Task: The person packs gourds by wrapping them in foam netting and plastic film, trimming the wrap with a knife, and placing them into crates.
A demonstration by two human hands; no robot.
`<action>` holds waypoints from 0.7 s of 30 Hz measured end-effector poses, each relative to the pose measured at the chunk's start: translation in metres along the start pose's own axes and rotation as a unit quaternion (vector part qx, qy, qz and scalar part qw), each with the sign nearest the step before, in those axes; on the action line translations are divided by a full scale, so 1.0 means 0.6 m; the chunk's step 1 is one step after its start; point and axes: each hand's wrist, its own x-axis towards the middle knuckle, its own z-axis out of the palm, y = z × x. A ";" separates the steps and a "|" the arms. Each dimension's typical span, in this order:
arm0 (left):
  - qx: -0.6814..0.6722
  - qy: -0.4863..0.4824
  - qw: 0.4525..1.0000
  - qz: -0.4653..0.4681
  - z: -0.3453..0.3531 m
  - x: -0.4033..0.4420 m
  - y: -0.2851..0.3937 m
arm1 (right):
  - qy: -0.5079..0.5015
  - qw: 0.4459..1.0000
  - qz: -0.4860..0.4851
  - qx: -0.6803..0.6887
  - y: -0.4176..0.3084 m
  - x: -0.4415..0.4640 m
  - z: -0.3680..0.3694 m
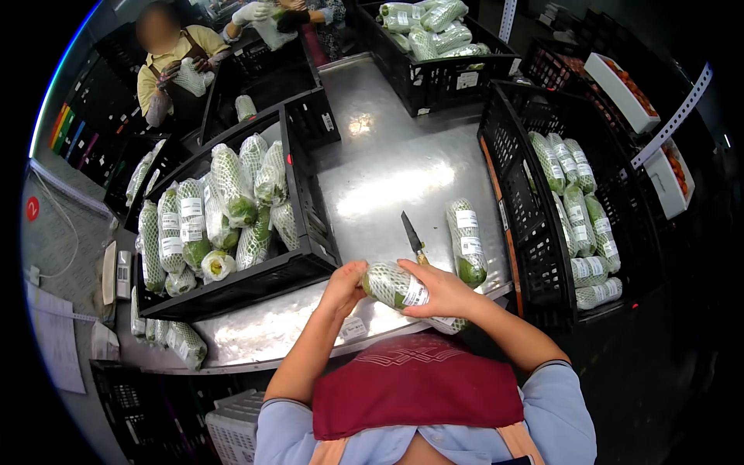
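Observation:
Both hands grip a long green gourd (pixel 381 284) wrapped in white foam netting, with a white label on its right end. My left hand (pixel 344 288) is closed round its left end. Around the labelled end, my right hand (pixel 443 291) is wrapped with the thumb on top. A knife (pixel 413 235) lies on the metal table (pixel 364 186) just beyond my right hand. To its right rests a netted, labelled gourd (pixel 466 240). Another netted gourd (pixel 448 324) shows partly beneath my right hand.
A black crate (pixel 314 252) of netted gourds stands left, and another black crate (pixel 535 256) with labelled ones stands right. A further filled crate (pixel 434 81) is at the back. Across the table, a co-worker (pixel 182 70) holds a netted item. Loose gourds (pixel 186 344) lie front left.

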 end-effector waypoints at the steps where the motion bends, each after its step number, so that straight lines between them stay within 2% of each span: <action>1: -0.027 -0.013 1.000 -0.003 0.005 -0.003 0.001 | 0.010 1.000 -0.001 -0.011 -0.003 -0.002 0.003; 3: -0.083 -0.037 0.996 -0.009 0.017 -0.014 0.004 | 0.029 0.999 -0.003 -0.034 -0.011 -0.005 0.007; 7: -0.065 -0.082 0.990 0.091 0.008 0.001 0.001 | 0.061 0.995 -0.075 -0.017 -0.011 -0.010 0.014; 10: -0.030 -0.068 0.983 0.166 0.019 0.011 -0.002 | 0.060 0.993 -0.099 0.035 -0.016 -0.008 0.013; 14: -0.073 -0.056 0.980 0.176 0.039 0.012 -0.007 | 0.086 0.987 -0.094 0.100 -0.015 -0.005 0.016; 17: -0.031 -0.019 0.977 0.208 0.052 0.006 -0.012 | 0.031 0.971 -0.015 0.236 -0.010 -0.002 0.013; 21: 0.180 -0.048 0.921 0.344 0.075 -0.025 0.010 | 0.032 0.936 -0.072 0.342 0.020 0.001 0.013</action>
